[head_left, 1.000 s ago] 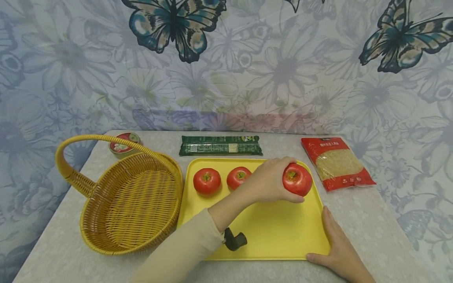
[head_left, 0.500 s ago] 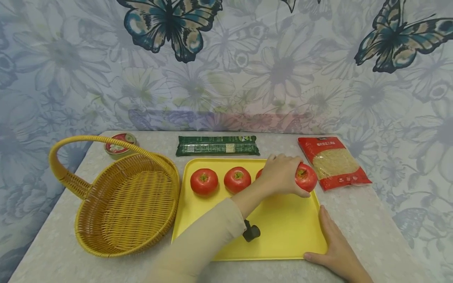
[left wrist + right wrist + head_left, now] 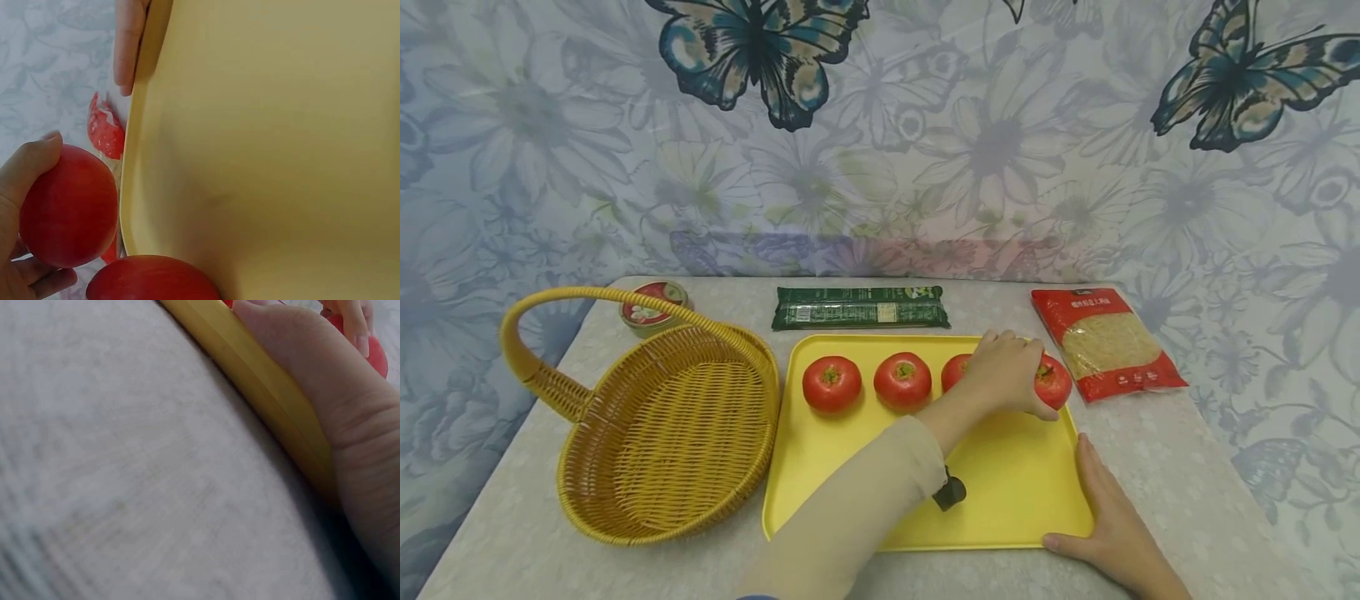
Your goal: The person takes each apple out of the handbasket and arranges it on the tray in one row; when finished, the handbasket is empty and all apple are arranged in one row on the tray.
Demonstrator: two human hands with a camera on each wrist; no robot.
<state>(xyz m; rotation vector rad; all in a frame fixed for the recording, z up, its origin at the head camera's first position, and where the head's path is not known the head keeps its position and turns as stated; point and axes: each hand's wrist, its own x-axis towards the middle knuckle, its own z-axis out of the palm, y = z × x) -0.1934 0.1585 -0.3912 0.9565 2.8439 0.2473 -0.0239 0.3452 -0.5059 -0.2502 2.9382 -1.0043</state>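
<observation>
My left hand (image 3: 1003, 375) reaches across the yellow tray (image 3: 842, 492) and holds a red tomato (image 3: 1052, 383) at its back right corner. In the left wrist view, thumb and fingers curl round that tomato (image 3: 69, 206), and another tomato (image 3: 153, 281) lies close by. A tomato (image 3: 953, 371) is partly hidden behind the left hand. Two more tomatoes, one at the left (image 3: 832, 385) and one beside it (image 3: 902, 381), sit along the tray's back. My right hand (image 3: 1116, 525) rests at the front right corner, fingers straight along the side and thumb (image 3: 300, 344) against the rim.
A wicker basket (image 3: 692, 450) with a tall handle stands left of the tray. Behind are a round tin (image 3: 655, 307) and a long green packet (image 3: 861, 308). A red bag of noodles (image 3: 1108, 342) lies by the back right corner. A patterned wall rises behind.
My left hand has carried the tomato rightward to the tray's back right corner and slightly down. The tomato beside it has come partly into view. The right hand stays at the tray's corner.
</observation>
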